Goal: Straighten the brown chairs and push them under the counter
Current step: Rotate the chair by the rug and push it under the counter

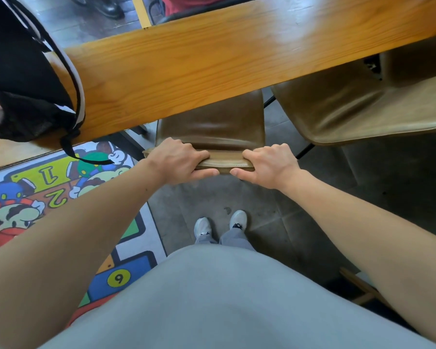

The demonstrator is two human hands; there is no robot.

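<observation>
A brown leather chair [212, 127] stands straight in front of me, its seat partly tucked under the wooden counter [212, 59]. My left hand [179, 161] grips the top edge of its backrest on the left. My right hand [267, 165] grips the same edge on the right, thumb underneath. A second brown chair [350, 107] stands to the right, turned at an angle, with only its far part under the counter.
A black backpack [23, 79] lies on the counter's left end, a strap hanging over the edge. A colourful cartoon rug [48, 197] covers the floor at left. Grey floor tiles [363, 185] lie under my feet. A wooden piece [360, 285] sits low right.
</observation>
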